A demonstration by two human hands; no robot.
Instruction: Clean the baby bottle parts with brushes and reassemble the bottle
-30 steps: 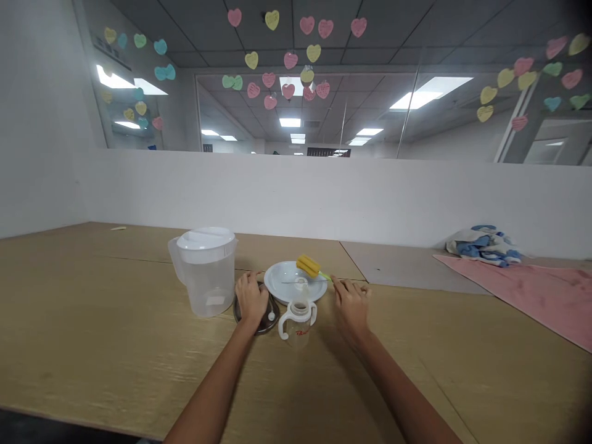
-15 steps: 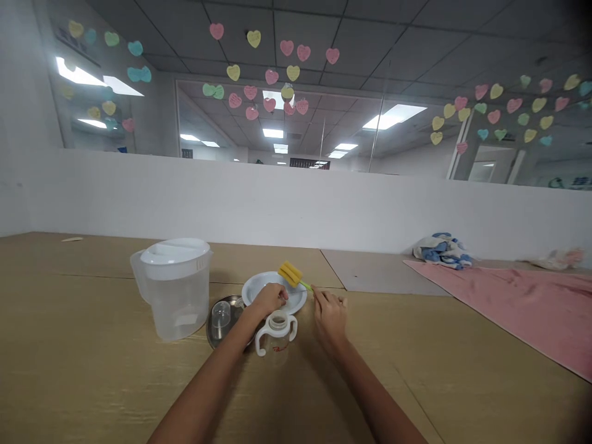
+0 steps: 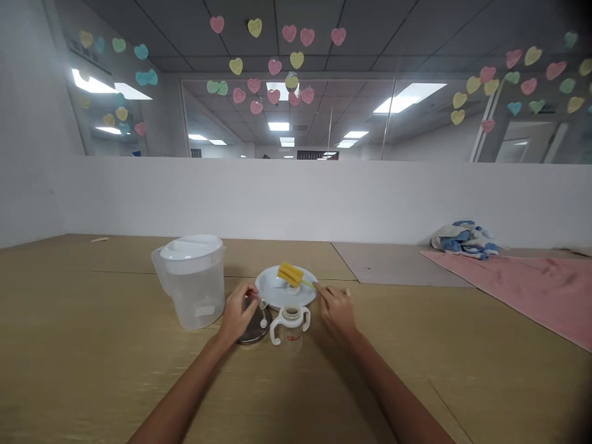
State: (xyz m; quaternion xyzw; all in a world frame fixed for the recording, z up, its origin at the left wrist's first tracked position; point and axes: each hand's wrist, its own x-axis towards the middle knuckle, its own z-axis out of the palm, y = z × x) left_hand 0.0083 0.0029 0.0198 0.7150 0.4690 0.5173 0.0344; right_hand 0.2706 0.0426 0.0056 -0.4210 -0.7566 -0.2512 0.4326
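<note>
My right hand (image 3: 337,310) is closed around the thin green handle of a bottle brush (image 3: 290,275). Its yellow sponge head is over the white plate (image 3: 264,295), which has a small pale piece in it. My left hand (image 3: 240,311) has its fingers curled together above the round metal tray (image 3: 253,338); what they hold is hidden. Just beside those fingertips is a thin whitish straw-like piece with a small ball end (image 3: 263,322). A clear baby bottle (image 3: 291,327) with two white handles and no cap stands upright between my hands.
A lidded translucent plastic pitcher (image 3: 197,293) stands left of the tray. At the back right are a crumpled blue-and-white cloth (image 3: 467,239) and a pink cloth (image 3: 518,283). A white wall (image 3: 277,200) closes off the table's far side.
My left hand has moved left from over the plate to above the tray. My right hand still holds the brush over the plate. The whole view has shifted slightly.
</note>
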